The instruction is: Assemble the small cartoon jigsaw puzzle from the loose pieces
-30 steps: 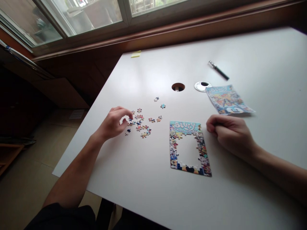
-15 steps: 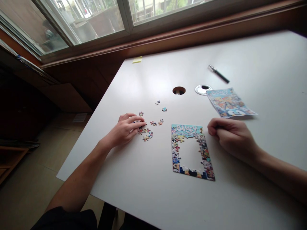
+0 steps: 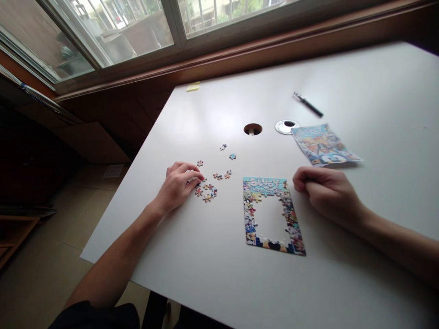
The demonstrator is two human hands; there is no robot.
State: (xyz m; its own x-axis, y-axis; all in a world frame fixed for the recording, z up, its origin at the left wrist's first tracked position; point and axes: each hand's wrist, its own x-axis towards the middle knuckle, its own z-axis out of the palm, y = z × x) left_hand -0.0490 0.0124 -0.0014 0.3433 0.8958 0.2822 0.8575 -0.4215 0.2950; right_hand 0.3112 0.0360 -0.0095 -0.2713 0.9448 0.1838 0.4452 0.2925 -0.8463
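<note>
My left hand [image 3: 180, 183] rests at the edge of a loose cluster of small jigsaw pieces [image 3: 207, 192], its fingertips pinched together at a puzzle piece they mostly cover. A few more loose pieces lie around it, among them a blue one [image 3: 232, 156] and a pair of mixed-colour pieces [image 3: 218, 176]. To the right, a partly filled jigsaw puzzle [image 3: 297, 228] lies flat, its colourful border in place around a bare white middle. My right hand [image 3: 325, 192] rests as a fist just beyond the puzzle's right edge; the inside of the fist is hidden.
A creased printed picture sheet [image 3: 324, 144] lies behind my right hand, overlapping a round metal ring [image 3: 285, 127]. Left of that is a round hole [image 3: 253, 129] in the white table [image 3: 192, 265]. A black pen [image 3: 308, 105] lies farther back, and yellow tape [image 3: 193, 86] marks the far corner.
My left fingers have drawn back slightly and curled together, uncovering more of the cluster. The view has shifted a little; my right fist stays beside the puzzle.
</note>
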